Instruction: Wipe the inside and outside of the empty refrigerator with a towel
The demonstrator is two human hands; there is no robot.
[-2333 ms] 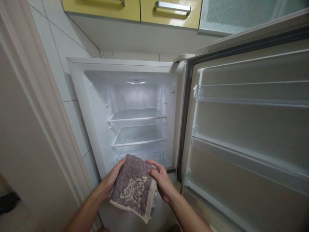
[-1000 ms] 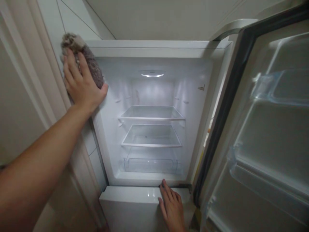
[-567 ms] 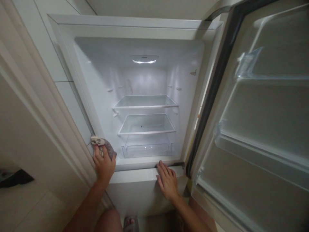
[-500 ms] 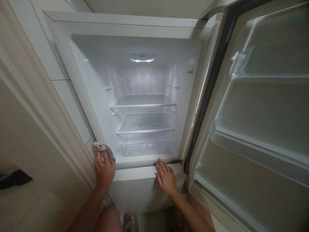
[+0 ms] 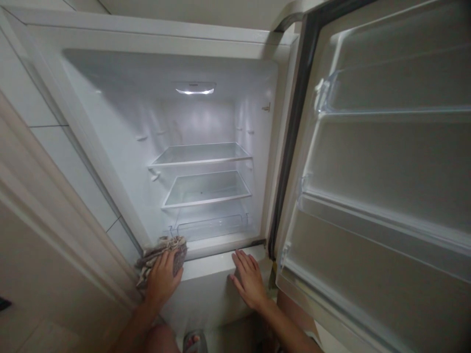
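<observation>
A crumpled grey-brown and white cloth (image 5: 162,257) lies at the lower left corner of the fridge opening. My left hand (image 5: 164,277) presses on the cloth with the fingers over it. To its right, my right hand (image 5: 248,277) rests with fingers stretched out on the white top edge (image 5: 209,263) of the lower door, holding nothing. Both hands are in front of the open fridge (image 5: 217,117), whose lamp (image 5: 195,89) is lit. What lies beneath the cloth is hidden.
Inside are an upper glass shelf (image 5: 200,154), a lower glass shelf (image 5: 208,189) and a clear drawer (image 5: 211,228). The fridge door (image 5: 386,162) with clear racks stands open on the right. A door frame (image 5: 55,181) runs close on the left. A slippered foot (image 5: 195,340) is below.
My left hand has moved the cloth from the left side edge down to the bottom corner, where it is more spread out. My right hand stays on the edge. The view has turned right.
</observation>
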